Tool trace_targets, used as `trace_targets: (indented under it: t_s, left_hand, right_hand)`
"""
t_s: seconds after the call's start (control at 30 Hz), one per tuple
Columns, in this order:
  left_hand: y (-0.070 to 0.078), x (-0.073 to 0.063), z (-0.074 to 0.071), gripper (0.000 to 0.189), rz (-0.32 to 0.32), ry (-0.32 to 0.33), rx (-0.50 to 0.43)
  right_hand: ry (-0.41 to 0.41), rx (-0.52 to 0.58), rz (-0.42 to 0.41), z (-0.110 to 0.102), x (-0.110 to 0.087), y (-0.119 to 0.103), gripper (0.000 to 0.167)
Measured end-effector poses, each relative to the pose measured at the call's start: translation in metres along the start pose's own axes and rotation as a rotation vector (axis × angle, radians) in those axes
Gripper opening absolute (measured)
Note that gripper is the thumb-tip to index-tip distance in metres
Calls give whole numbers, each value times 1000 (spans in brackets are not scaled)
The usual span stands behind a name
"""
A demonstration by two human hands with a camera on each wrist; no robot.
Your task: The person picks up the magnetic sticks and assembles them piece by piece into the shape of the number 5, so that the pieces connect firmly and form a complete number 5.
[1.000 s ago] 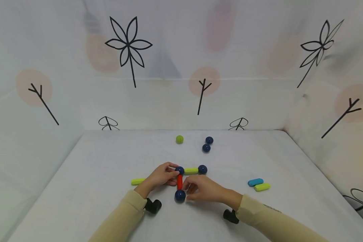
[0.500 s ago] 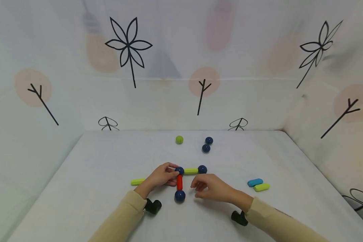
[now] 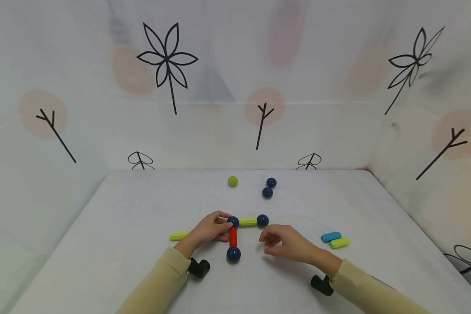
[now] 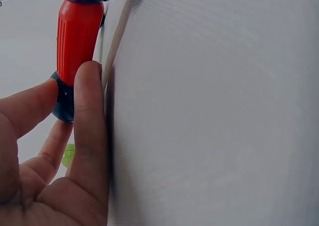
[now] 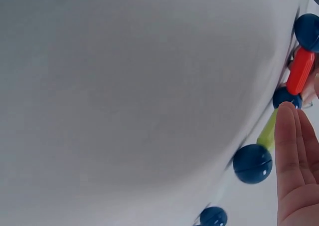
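Note:
An L shape of toy rods and balls lies on the white table [image 3: 141, 200]. At its corner, my left hand [image 3: 207, 228] pinches a dark blue ball [image 3: 233, 222] between thumb and fingers. From that ball a red rod [image 3: 233, 237] runs toward me to another blue ball [image 3: 233, 254]. A yellow-green rod [image 3: 247, 222] leads right to a third blue ball [image 3: 262, 220]. In the left wrist view, one finger lies along the red rod [image 4: 79, 41]. My right hand [image 3: 294, 245] hovers right of the shape, fingers loosely bent, holding nothing.
Two loose blue balls [image 3: 269, 187] and a green ball [image 3: 233, 181] lie farther back. To the right are a light blue rod [image 3: 331, 237] and a yellow-green one [image 3: 339, 243]. Another yellow-green rod [image 3: 179, 236] lies partly behind the left wrist. Patterned white cloth [image 3: 216, 131] hangs behind.
My right hand has drawn away to the right from beside the red rod. The left hand and the joined pieces have stayed where they were.

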State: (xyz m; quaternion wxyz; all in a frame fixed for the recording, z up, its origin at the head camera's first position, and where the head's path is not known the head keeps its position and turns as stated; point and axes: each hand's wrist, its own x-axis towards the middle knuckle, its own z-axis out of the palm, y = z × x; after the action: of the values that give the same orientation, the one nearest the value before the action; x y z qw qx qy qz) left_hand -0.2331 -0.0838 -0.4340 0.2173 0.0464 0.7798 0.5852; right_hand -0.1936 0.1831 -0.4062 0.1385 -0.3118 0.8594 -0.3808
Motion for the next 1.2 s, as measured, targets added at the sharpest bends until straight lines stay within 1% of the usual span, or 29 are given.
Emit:
trace_targets:
  t_s: [0.3, 0.53, 0.83, 1.2]
  left_hand:
    - [0, 0, 0, 38, 4, 12, -11]
    - [2, 0, 2, 38, -4, 36, -11]
    - [3, 2, 4, 38, -11, 60, -8]
    - [5, 4, 5, 39, 2, 75, 12]
  right_hand:
    - [54, -24, -5, -9, -13, 10, 21]
    - [91, -50, 15, -15, -24, 17, 19]
    - [151, -67, -7, -23, -39, 28, 18]
    - [198, -87, 20, -33, -57, 35, 20]
